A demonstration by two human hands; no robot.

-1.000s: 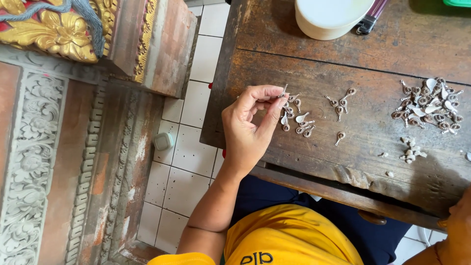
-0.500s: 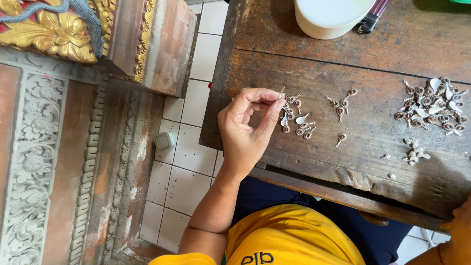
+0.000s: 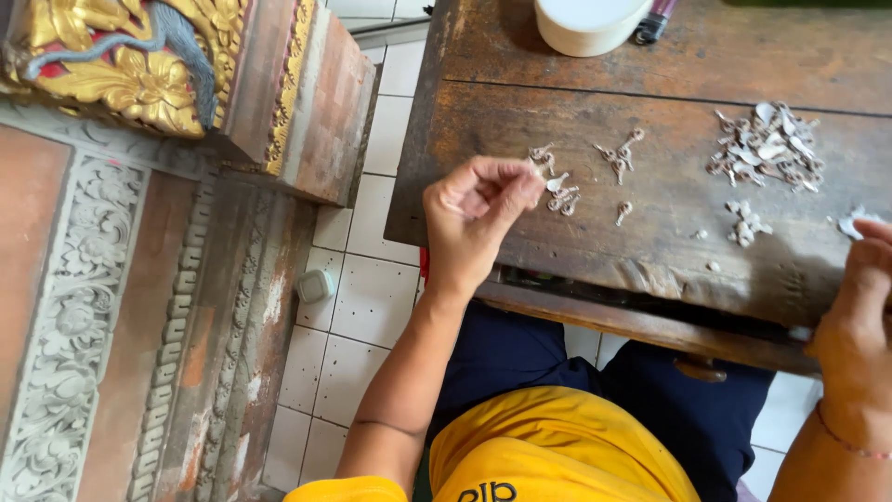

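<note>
A small silvery piece (image 3: pixel 536 169) is pinched between thumb and fingertips of the left hand (image 3: pixel 476 216), just above the left part of the worn wooden table (image 3: pixel 669 65).

A small cluster of like pieces (image 3: pixel 559 191) lies just beside the pinch, with a larger heap (image 3: pixel 767 147) well apart to the right. The right hand (image 3: pixel 859 297) is rested at the table's near edge, fingers curled; whether anything is gripped cannot be told. A white tub (image 3: pixel 587 20) is seen at the far edge.

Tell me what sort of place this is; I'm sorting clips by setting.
Probably a small craft workshop in a traditional building. The left hand pinches a tiny silvery piece over a worn wooden table, a pile of small metal pieces lies there, and a gilded carved pillar rises from the tiled floor.
</note>
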